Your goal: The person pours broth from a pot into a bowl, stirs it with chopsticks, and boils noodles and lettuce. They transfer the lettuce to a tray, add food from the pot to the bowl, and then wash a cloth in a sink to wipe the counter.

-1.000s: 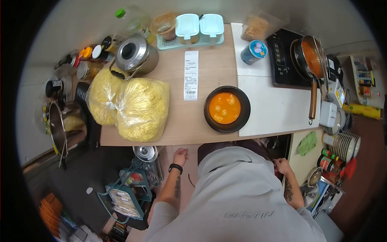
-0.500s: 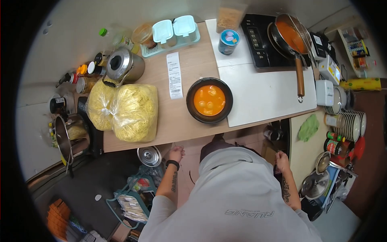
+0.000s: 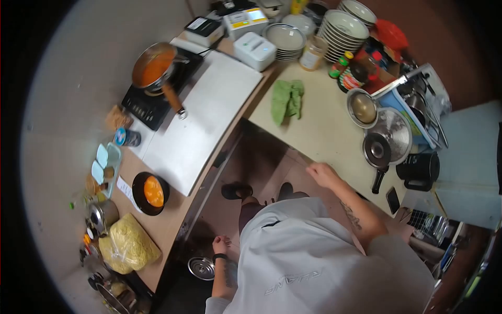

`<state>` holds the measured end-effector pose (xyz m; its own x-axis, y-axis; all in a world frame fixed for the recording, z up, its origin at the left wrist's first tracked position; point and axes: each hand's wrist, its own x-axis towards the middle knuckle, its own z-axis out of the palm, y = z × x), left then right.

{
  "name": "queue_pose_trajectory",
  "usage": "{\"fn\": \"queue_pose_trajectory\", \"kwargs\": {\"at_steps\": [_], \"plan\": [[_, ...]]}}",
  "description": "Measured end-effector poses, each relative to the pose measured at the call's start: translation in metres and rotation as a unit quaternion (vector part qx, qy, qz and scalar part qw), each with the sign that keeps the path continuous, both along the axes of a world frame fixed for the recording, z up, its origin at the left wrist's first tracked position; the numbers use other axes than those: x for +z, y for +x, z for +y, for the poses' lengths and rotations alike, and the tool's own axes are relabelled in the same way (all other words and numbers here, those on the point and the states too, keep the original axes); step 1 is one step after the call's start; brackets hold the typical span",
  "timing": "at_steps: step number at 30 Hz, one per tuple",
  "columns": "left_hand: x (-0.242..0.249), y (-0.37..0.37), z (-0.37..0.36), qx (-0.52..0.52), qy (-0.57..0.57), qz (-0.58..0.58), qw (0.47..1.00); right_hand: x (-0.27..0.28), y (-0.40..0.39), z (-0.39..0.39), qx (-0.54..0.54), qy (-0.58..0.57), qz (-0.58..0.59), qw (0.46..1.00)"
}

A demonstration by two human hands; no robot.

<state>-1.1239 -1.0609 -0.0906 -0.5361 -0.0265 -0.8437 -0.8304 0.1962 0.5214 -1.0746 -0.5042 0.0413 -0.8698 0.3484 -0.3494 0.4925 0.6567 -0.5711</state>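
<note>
My left hand [image 3: 221, 244] hangs low over the floor between the counter and my body, fingers loosely apart, holding nothing. Below it a round steel lid [image 3: 202, 268] shows. Near the edge of the cream side table, my right hand [image 3: 322, 174] is raised with its fingers curled in, and nothing shows in it. Up from it on that table lies a crumpled green cloth [image 3: 286, 99]. On the wooden counter to my left stands a black bowl [image 3: 137, 191] of orange soup [image 3: 154, 191], beside a paper receipt [image 3: 125, 187].
A wooden-handled pan [image 3: 155, 65] of orange sauce sits on a black induction cooker [image 3: 141, 112]. Bagged yellow noodles [image 3: 130, 243] rest on the counter. The side table bears stacked bowls [image 3: 342, 31], a steel strainer [image 3: 362, 108], a black-handled lid [image 3: 377, 152], a black jug [image 3: 420, 170] and a phone [image 3: 392, 200].
My view and body have turned right, bringing the side table to the middle. My right hand has moved up and forward toward its edge. The bowl of soup stays on the counter.
</note>
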Motion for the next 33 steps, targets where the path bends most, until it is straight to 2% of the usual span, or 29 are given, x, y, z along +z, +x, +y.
{"fn": "queue_pose_trajectory", "kwargs": {"at_steps": [1, 2, 4, 6, 9, 10, 12, 13, 15, 16, 17, 18, 19, 21, 23, 25, 26, 29, 31, 33], "plan": [[-0.012, 0.009, 0.003, -0.004, 0.026, 0.007, 1.000, 0.012, -0.016, 0.012, -0.007, 0.007, 0.010, 1.000], [0.003, 0.011, 0.024, -0.017, 0.006, 0.000, 1.000, 0.024, -0.035, 0.022, -0.012, 0.013, 0.019, 1.000], [0.043, 0.018, 0.057, -0.034, -0.023, -0.005, 0.999, 0.022, -0.066, 0.034, -0.051, 0.076, 0.125, 0.988], [0.061, 0.020, 0.074, -0.182, -0.057, 0.075, 0.979, 0.032, -0.112, 0.048, -0.075, 0.055, 0.069, 0.993], [0.081, 0.021, 0.075, -0.197, -0.075, 0.089, 0.974, 0.043, -0.168, 0.052, -0.090, 0.097, 0.088, 0.987], [0.087, 0.023, 0.070, -0.177, -0.061, 0.084, 0.979, 0.023, -0.179, 0.053, -0.098, 0.090, 0.091, 0.987], [0.103, 0.018, 0.065, -0.157, -0.023, 0.049, 0.986, -0.031, -0.204, 0.064, 0.017, 0.334, 0.133, 0.933], [0.109, 0.015, 0.062, -0.162, -0.020, 0.057, 0.985, -0.028, -0.208, 0.067, 0.007, 0.336, 0.131, 0.933], [0.101, 0.001, 0.051, -0.179, -0.026, 0.082, 0.980, -0.020, -0.205, 0.066, 0.046, 0.216, 0.164, 0.961], [0.103, -0.009, 0.056, -0.152, -0.034, 0.079, 0.985, -0.003, -0.199, 0.061, 0.018, 0.180, 0.226, 0.957], [0.108, -0.024, 0.069, -0.164, -0.027, 0.076, 0.983, 0.019, -0.184, 0.056, -0.009, 0.159, 0.242, 0.957], [0.113, -0.040, 0.084, -0.130, -0.003, 0.058, 0.990, 0.035, -0.162, 0.048, -0.037, 0.139, 0.257, 0.956], [0.115, -0.059, 0.094, -0.104, 0.021, 0.039, 0.994, 0.041, -0.138, 0.038, -0.087, 0.134, 0.326, 0.932], [0.079, -0.099, 0.104, -0.172, 0.127, 0.025, 0.977, 0.058, -0.075, 0.026, -0.102, 0.120, 0.293, 0.943], [0.045, -0.138, 0.136, -0.251, 0.190, 0.048, 0.948, 0.069, -0.005, 0.005, -0.160, 0.150, 0.231, 0.948], [0.059, -0.179, 0.196, -0.439, 0.132, 0.076, 0.885, 0.082, 0.068, -0.017, -0.267, 0.170, 0.142, 0.938], [0.059, -0.193, 0.223, -0.496, 0.137, 0.111, 0.851, 0.079, 0.104, -0.027, -0.319, 0.171, 0.116, 0.925], [0.090, -0.198, 0.322, -0.569, 0.152, 0.141, 0.795, 0.098, 0.193, -0.061, -0.435, 0.199, 0.103, 0.872], [0.110, -0.168, 0.377, -0.624, 0.161, 0.153, 0.749, 0.104, 0.249, -0.091, -0.562, 0.173, 0.086, 0.804], [0.113, -0.123, 0.422, -0.665, 0.163, 0.168, 0.709, 0.105, 0.303, -0.123, -0.614, 0.166, 0.071, 0.768]]}}
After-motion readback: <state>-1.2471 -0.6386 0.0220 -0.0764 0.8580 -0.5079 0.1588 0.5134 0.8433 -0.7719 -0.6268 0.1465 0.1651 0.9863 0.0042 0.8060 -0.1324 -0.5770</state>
